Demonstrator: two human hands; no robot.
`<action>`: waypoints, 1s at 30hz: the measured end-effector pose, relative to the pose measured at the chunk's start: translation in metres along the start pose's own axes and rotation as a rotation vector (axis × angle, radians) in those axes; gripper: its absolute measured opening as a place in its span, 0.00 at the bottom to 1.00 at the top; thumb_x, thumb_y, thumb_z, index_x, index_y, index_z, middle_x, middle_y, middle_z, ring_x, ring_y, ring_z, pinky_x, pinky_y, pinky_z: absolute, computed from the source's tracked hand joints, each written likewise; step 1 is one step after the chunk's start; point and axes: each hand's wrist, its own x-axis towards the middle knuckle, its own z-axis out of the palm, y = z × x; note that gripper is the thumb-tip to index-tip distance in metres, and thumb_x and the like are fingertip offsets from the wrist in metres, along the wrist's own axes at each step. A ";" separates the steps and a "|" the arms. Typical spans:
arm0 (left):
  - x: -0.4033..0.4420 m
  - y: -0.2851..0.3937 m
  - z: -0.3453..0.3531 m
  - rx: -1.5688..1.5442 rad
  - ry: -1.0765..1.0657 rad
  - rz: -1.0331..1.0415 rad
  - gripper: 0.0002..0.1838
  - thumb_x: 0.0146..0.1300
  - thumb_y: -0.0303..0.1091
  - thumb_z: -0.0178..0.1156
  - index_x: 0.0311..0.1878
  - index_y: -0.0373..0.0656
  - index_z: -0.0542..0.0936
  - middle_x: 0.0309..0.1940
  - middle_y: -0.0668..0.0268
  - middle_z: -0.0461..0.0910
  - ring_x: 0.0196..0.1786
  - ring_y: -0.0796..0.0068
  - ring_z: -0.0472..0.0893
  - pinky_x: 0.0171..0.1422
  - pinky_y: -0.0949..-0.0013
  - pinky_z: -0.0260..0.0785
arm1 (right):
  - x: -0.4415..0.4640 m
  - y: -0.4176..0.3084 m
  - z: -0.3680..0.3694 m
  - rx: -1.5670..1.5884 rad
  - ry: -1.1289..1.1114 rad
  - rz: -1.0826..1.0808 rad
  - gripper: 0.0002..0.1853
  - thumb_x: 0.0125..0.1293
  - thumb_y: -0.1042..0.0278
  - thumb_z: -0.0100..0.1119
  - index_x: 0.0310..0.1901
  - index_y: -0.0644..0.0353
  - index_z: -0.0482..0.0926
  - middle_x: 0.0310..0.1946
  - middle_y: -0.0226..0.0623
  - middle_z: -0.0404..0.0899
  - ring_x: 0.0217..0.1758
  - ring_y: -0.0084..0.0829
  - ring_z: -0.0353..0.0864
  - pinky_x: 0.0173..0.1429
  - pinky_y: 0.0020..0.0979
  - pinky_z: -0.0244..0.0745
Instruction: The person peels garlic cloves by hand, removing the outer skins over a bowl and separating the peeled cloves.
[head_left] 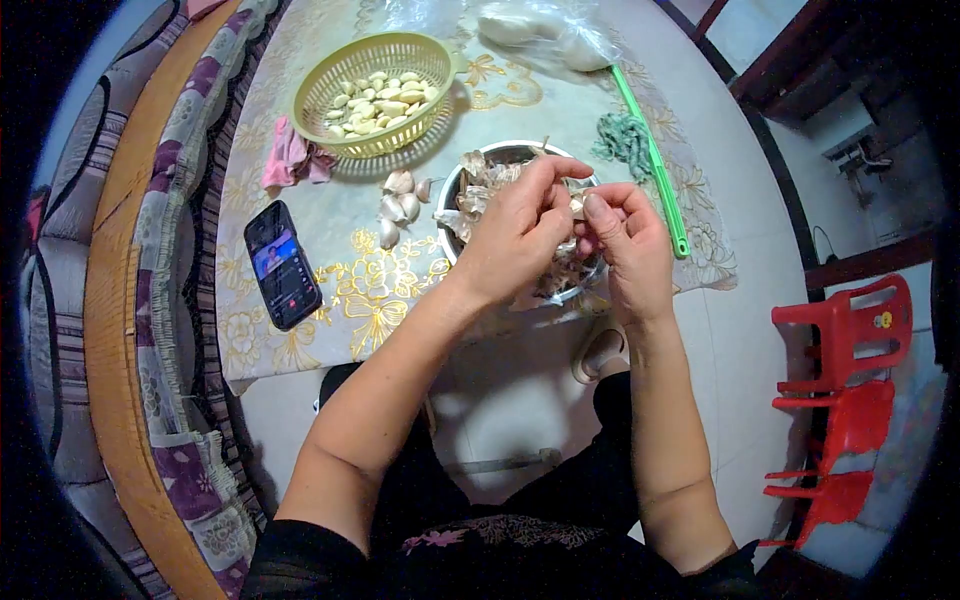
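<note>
Over a metal bowl (447, 205) at the table's front edge, my two hands work close together. My right hand (635, 245) pinches a small pale garlic clove (577, 204) between thumb and fingers. My left hand (522, 235) is curled beside the clove, its index finger arching above; what its fingertips grip is hidden. Dry garlic skins (478, 172) fill the bowl, partly covered by my hands. Several unpeeled garlic cloves (400, 205) lie on the tablecloth left of the bowl. Farther back, a yellow-green plastic basket (385, 145) holds many peeled cloves.
A phone (283, 265) with a lit screen lies at left, near a pink cloth (290, 155). A green plastic stick (655, 165) and green mesh (625, 140) lie at right. Behind is a clear plastic bag (550, 35). Red chairs (850, 330) and a sofa (75, 270) flank the table.
</note>
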 end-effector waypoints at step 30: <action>-0.011 -0.014 0.038 0.532 0.353 0.225 0.25 0.48 0.29 0.52 0.55 0.41 0.73 0.35 0.50 0.81 0.33 0.50 0.81 0.37 0.54 0.73 | -0.003 0.015 0.010 0.001 0.028 -0.047 0.12 0.73 0.60 0.47 0.35 0.58 0.72 0.28 0.22 0.70 0.30 0.13 0.65 0.32 0.18 0.65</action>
